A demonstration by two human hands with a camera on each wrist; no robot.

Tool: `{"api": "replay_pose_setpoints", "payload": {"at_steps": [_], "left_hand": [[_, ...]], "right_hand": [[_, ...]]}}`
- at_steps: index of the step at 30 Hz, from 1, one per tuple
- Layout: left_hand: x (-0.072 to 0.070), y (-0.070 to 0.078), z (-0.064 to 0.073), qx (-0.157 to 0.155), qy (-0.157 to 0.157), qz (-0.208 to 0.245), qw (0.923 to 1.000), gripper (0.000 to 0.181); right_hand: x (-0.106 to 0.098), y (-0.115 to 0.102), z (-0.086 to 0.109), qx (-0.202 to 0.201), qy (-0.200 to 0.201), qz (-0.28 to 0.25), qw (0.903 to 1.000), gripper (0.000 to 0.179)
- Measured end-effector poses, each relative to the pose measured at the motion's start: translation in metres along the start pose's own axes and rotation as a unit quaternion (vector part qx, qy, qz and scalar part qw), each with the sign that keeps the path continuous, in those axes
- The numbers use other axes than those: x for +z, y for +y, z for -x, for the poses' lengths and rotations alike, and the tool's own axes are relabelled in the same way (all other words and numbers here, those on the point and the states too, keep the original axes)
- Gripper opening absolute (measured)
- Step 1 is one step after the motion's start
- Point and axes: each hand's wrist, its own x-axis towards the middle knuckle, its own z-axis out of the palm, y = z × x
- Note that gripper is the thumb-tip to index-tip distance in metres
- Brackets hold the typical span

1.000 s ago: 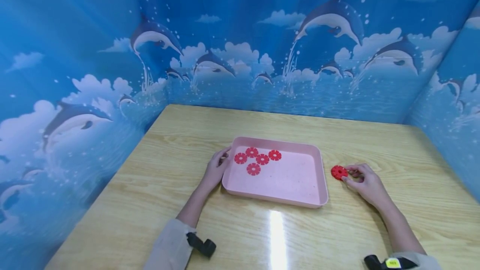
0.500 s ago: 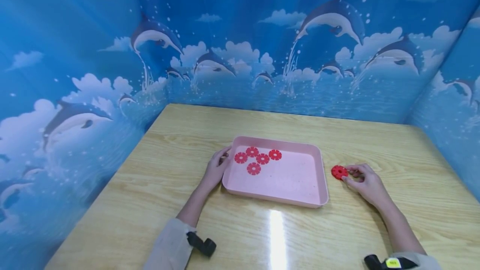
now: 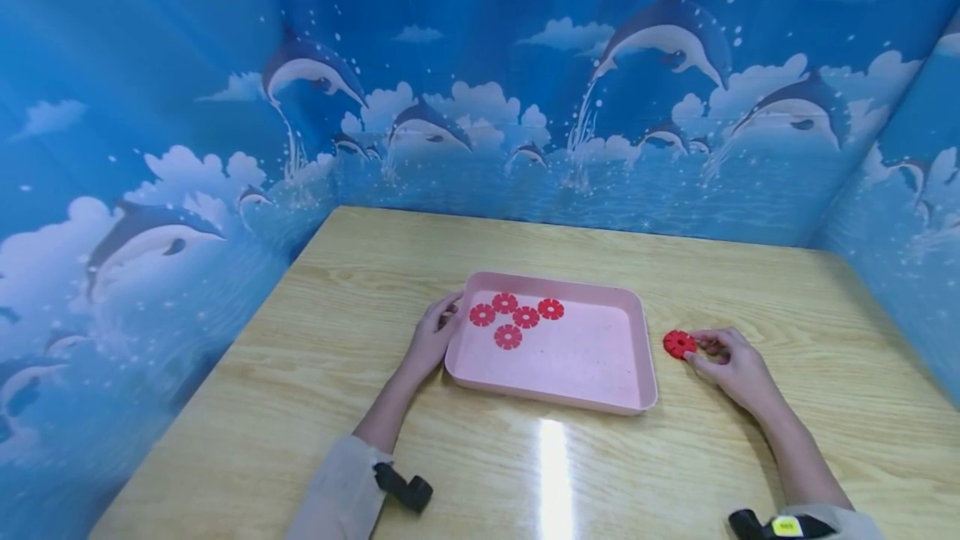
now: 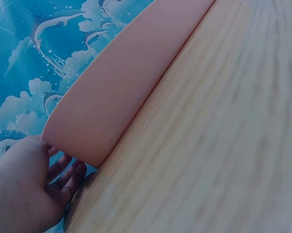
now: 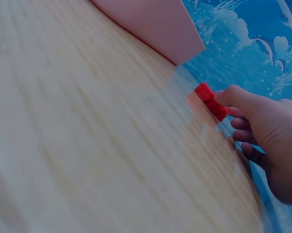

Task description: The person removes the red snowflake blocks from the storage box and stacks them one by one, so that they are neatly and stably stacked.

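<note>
A pink tray (image 3: 592, 348) holds several red notched plastic discs (image 3: 507, 337) lying flat in its left half. My left hand (image 3: 432, 333) rests against the outside of the tray's left wall. In the left wrist view its loosely bent fingers (image 4: 78, 177) are beside the tray's corner, and some fingertips are hidden. Right of the tray, my right hand (image 3: 735, 367) pinches a short stack of red notched discs (image 3: 679, 345) at its right edge. The right wrist view shows this stack edge-on, with the thumb (image 5: 228, 97) on it; how many discs it has cannot be told.
All this lies on a light wood-grain table (image 3: 405, 265). A blue dolphin-printed curtain (image 3: 487, 165) stands along its back and sides. Dark wrist cameras (image 3: 403, 490) are strapped to both sleeves. A bright glare streak crosses the table in front of the tray.
</note>
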Motion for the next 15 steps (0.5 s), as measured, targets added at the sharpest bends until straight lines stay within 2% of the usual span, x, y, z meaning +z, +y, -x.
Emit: {"api": "replay_pose_setpoints", "payload": {"at_steps": [15], "left_hand": [[0.0005,-0.0001,0.0004,0.008,0.0,-0.01,0.9999,0.038]], "right_hand": [[0.0004,0.0017,-0.0006,0.004,0.002,-0.007,1.0,0.032]]}}
